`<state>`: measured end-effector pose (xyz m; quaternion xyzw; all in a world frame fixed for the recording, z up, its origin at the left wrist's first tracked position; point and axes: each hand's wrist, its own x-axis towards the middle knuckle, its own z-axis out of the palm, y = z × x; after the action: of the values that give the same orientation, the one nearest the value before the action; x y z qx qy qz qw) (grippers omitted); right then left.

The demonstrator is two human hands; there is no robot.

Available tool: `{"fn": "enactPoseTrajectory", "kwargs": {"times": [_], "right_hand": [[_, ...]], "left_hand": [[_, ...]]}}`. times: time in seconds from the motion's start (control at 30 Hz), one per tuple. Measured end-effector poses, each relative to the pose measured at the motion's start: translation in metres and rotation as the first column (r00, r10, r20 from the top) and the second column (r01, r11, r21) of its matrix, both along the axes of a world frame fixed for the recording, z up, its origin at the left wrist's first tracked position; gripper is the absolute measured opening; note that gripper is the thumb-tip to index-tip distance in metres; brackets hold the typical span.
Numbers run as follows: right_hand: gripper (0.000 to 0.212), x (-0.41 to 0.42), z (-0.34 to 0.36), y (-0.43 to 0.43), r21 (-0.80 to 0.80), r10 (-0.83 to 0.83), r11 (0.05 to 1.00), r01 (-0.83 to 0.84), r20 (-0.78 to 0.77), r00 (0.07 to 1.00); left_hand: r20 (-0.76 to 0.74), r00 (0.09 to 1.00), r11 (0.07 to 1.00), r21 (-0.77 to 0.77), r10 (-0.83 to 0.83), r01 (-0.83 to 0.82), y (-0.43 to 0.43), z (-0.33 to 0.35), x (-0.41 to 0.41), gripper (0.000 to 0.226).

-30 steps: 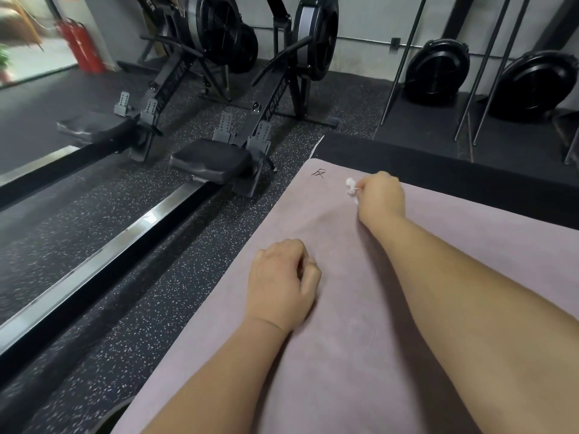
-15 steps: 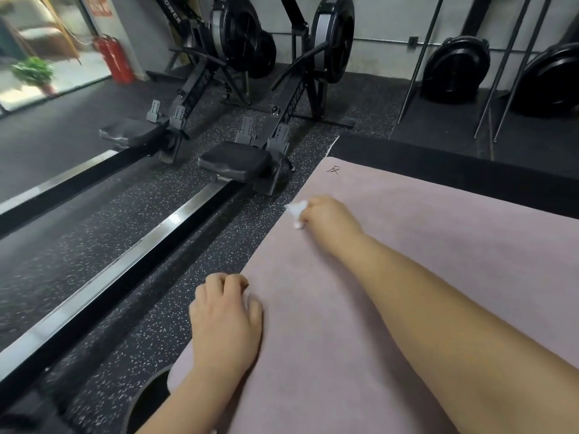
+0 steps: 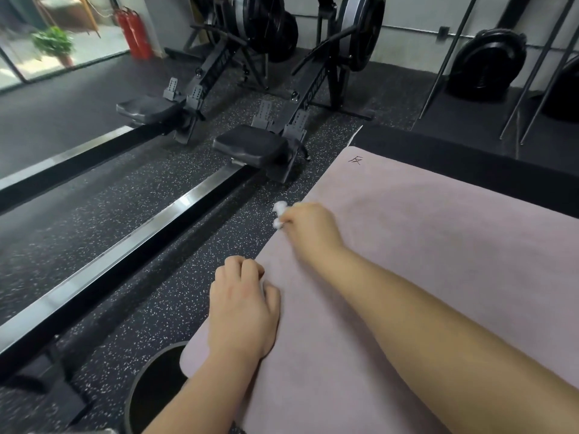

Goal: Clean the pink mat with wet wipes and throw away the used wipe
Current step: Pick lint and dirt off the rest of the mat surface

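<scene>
The pink mat (image 3: 438, 252) lies flat across the right half of the view on a speckled black floor. My right hand (image 3: 310, 228) is closed on a crumpled white wet wipe (image 3: 279, 214) at the mat's left edge; the wipe sticks out past the edge over the floor. My left hand (image 3: 242, 308) rests knuckles-curled on the same left edge, nearer to me, with nothing visible in it. A small dark mark (image 3: 356, 160) is printed near the mat's far left corner.
A round black bin (image 3: 138, 386) stands at the mat's near left corner, partly under it. Two rowing machines (image 3: 250, 145) with long rails run along the left. A black mat (image 3: 470, 158) lies beyond the pink one. Red fire extinguishers (image 3: 134, 32) stand far left.
My right hand has slid the wipe from the mat's far area toward me and left, reaching the left edge. My left hand has shifted left to the mat's edge.
</scene>
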<state>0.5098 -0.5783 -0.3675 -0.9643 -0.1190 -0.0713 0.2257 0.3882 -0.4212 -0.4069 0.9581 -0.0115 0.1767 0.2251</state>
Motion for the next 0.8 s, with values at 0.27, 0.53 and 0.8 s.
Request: {"fn": "enactPoseTrajectory", "kwargs": {"times": [0.27,0.53,0.8], "right_hand": [[0.033,0.022,-0.001,-0.07,-0.224,-0.017,0.973,0.05,0.144,0.989],[0.021,0.019,-0.009,-0.059,0.009,-0.382,0.924,0.381,0.029,0.924],[0.025,-0.038,-0.014,-0.023,-0.023,0.14,0.99,-0.138,0.119,0.983]], "left_hand": [[0.009,1.0,1.0,-0.001,0.023,-0.022,0.0,-0.003,0.0,0.013],[0.009,1.0,1.0,-0.003,0.024,-0.024,0.0,-0.003,0.003,0.014],[-0.006,1.0,1.0,0.014,0.027,-0.027,0.0,-0.004,0.002,0.014]]}}
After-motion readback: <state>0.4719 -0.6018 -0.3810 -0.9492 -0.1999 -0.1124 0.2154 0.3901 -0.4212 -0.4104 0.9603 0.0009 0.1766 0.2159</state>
